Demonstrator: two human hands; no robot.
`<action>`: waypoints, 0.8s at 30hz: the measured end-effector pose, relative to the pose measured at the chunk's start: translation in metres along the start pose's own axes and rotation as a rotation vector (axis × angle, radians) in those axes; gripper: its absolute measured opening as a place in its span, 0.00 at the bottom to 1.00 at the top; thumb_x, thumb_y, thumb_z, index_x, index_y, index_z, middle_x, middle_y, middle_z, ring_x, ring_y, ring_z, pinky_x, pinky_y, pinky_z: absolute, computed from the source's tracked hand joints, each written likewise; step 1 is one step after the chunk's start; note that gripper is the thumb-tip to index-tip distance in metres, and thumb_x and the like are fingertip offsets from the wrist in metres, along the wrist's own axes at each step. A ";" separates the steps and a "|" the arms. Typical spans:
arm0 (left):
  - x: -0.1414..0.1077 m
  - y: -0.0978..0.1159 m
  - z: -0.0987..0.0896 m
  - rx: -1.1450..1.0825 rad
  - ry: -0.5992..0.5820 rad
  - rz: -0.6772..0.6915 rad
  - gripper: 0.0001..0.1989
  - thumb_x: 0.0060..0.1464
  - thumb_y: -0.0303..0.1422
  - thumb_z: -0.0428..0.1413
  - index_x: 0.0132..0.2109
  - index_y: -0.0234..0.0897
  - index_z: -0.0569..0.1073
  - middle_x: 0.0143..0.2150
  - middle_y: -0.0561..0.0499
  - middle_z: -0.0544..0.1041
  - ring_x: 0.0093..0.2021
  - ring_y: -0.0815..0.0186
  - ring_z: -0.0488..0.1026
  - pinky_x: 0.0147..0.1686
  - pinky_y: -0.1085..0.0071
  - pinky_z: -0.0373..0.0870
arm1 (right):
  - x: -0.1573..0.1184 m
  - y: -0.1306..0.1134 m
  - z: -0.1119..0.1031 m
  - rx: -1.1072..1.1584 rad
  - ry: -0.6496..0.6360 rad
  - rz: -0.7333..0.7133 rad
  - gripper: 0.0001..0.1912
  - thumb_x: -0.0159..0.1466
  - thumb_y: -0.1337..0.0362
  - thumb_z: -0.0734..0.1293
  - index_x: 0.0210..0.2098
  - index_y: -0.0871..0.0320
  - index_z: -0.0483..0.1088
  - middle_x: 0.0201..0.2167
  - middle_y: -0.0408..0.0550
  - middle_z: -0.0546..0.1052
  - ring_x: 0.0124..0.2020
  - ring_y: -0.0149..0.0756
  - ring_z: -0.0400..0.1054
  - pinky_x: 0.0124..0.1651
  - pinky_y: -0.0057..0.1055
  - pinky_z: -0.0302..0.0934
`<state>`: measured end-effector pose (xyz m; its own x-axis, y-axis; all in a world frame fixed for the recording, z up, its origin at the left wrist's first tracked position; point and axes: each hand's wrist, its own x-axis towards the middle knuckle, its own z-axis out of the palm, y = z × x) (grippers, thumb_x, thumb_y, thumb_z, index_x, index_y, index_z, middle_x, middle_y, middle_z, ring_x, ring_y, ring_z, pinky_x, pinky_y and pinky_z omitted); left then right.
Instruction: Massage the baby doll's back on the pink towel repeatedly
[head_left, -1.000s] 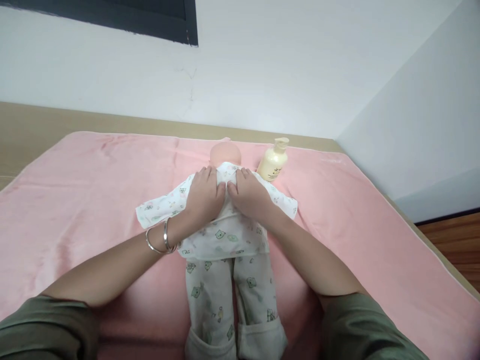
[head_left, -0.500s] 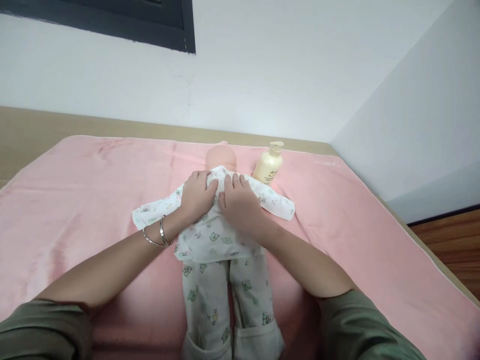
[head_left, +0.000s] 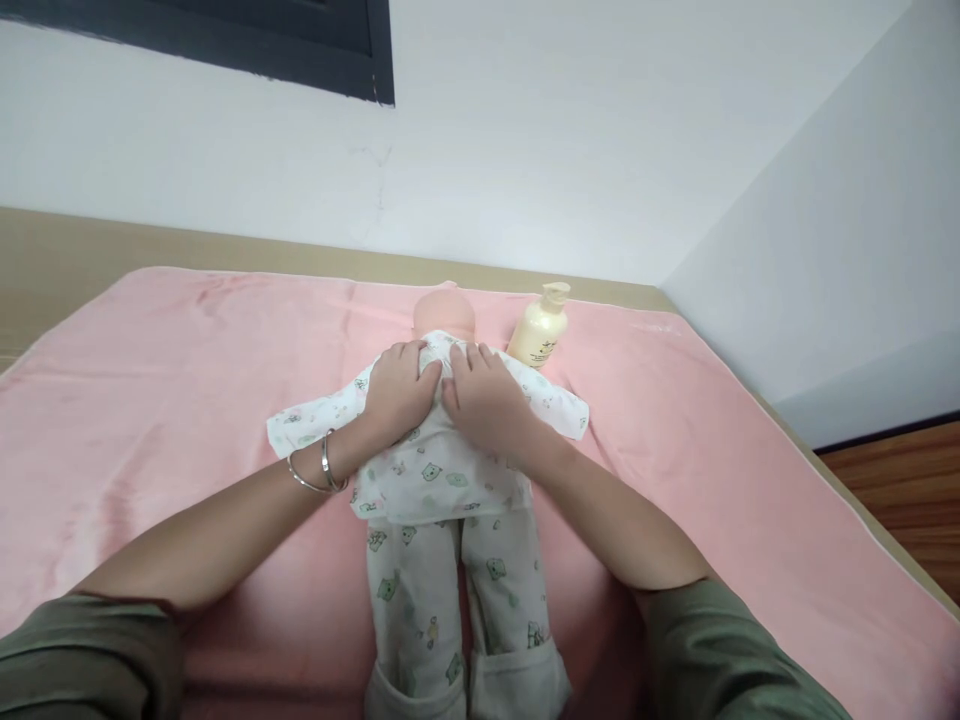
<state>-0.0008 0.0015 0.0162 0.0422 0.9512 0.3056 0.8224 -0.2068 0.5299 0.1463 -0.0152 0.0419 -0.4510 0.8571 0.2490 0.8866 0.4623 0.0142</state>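
A baby doll (head_left: 444, 312) lies on a pink mat, its bald head toward the wall and its arms spread. It wears a white printed top (head_left: 442, 485) and matching trousers (head_left: 420, 600) with folded cuffs. My left hand (head_left: 401, 390) rests on the left of the upper torso, fingers laid out flat. On the right side, my right hand (head_left: 484, 392) lies flat the same way, the two thumbs close together. Both hands touch the cloth and cover part of it. The doll's face is not visible.
Beside the doll's right-hand sleeve stands a cream pump bottle (head_left: 541, 328). The pink mat (head_left: 165, 370) covers a wooden surface (head_left: 67, 250) that meets a white wall (head_left: 525, 130). A dark frame (head_left: 300, 45) is at the upper left, and brown wood (head_left: 900, 490) shows at the right.
Almost nothing differs. Both hands stay on the doll's upper torso, and the right hand and forearm sit very slightly further right and up; the view has shifted a little.
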 end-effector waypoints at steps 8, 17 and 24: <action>-0.002 -0.005 0.009 0.020 0.058 0.011 0.23 0.62 0.39 0.44 0.56 0.31 0.72 0.50 0.35 0.77 0.53 0.46 0.72 0.57 0.48 0.67 | 0.015 0.015 0.012 0.209 0.041 0.159 0.18 0.71 0.63 0.55 0.50 0.67 0.70 0.50 0.62 0.76 0.55 0.52 0.67 0.61 0.45 0.59; -0.002 -0.003 0.007 0.043 0.030 -0.009 0.24 0.63 0.39 0.44 0.57 0.29 0.72 0.52 0.36 0.77 0.55 0.47 0.72 0.59 0.50 0.67 | 0.015 0.015 0.022 0.278 0.086 0.200 0.21 0.70 0.62 0.56 0.54 0.69 0.69 0.56 0.66 0.74 0.59 0.56 0.64 0.64 0.51 0.55; -0.001 -0.001 0.003 0.047 0.008 0.001 0.24 0.63 0.39 0.43 0.58 0.29 0.71 0.53 0.36 0.76 0.55 0.46 0.71 0.58 0.49 0.67 | 0.019 0.020 0.022 0.343 0.006 0.279 0.27 0.70 0.58 0.58 0.59 0.74 0.64 0.64 0.71 0.66 0.67 0.60 0.57 0.69 0.54 0.49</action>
<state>-0.0001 0.0013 0.0132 0.0387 0.9493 0.3120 0.8484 -0.1961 0.4917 0.1531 0.0148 0.0259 -0.1976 0.9589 0.2035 0.8885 0.2629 -0.3762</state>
